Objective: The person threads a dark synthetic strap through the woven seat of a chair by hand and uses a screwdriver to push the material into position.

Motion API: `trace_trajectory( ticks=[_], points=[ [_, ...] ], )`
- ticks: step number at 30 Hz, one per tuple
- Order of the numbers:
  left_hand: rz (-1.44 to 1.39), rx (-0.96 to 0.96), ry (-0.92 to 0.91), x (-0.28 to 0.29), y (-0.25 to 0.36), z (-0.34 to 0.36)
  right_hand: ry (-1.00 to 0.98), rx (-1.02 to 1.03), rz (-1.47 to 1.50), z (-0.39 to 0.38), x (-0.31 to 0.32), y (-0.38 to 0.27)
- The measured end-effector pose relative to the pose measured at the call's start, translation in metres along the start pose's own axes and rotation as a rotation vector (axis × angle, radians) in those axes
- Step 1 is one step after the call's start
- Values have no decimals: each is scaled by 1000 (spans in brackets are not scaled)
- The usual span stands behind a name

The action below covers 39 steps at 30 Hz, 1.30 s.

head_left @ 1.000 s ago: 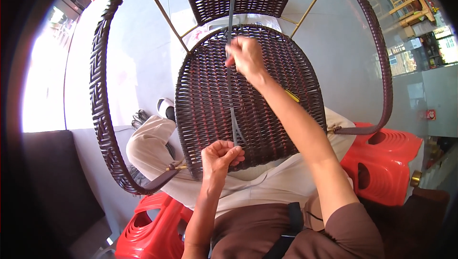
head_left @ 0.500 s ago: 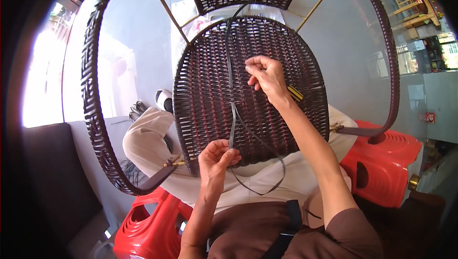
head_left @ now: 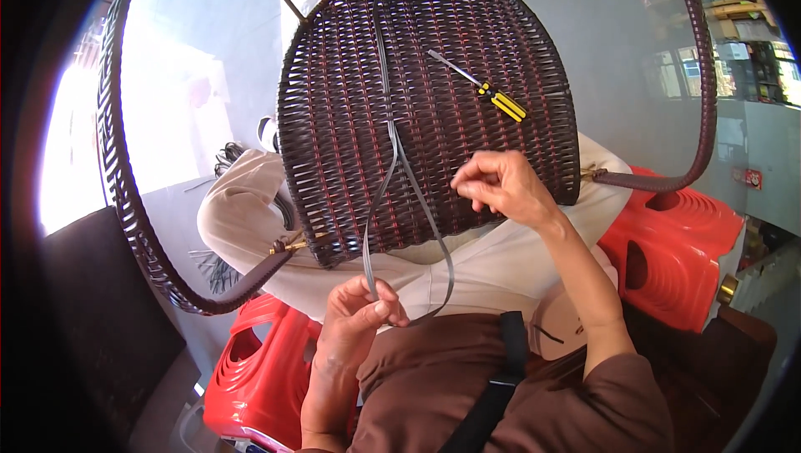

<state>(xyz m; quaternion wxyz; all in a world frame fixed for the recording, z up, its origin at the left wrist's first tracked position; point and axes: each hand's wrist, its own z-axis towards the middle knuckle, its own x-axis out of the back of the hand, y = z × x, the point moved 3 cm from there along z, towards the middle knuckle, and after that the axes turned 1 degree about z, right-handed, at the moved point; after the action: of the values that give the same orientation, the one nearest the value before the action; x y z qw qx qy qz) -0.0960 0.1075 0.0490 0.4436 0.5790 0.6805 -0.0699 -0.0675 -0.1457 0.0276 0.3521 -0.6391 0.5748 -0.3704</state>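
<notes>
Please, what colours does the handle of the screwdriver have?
The handle is yellow and black, seen in the head view.

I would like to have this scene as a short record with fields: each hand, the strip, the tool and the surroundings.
Left hand: pinching the dark strip
Right hand: over the near right part of the woven seat, fingers curled, nothing visibly held
Strip: runs down the seat, then spreads into a loop near the left hand
Tool: screwdriver, yellow-and-black handle, lying on the seat
Surroundings: red stools at both sides
</notes>
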Motion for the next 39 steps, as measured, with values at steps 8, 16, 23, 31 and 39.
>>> trace_trajectory(
  ticks=[8, 16, 23, 31, 39],
  points=[
    [444, -132, -546, -27, 30, -48, -37, 34, -4, -17, 1, 14],
    [771, -464, -526, -33, 32, -52, 16, 78, -157, 22, -3, -12],
    [393, -764, -84, -27, 35, -54, 81, 136, -185, 57, -7, -25],
    [324, -967, -153, -49, 87, -22, 207, 398, -230, 57, -20, -7],
    [619, -1026, -244, -101, 176, 43, 228, 490, -138, 64, -30, -22]
  ],
)
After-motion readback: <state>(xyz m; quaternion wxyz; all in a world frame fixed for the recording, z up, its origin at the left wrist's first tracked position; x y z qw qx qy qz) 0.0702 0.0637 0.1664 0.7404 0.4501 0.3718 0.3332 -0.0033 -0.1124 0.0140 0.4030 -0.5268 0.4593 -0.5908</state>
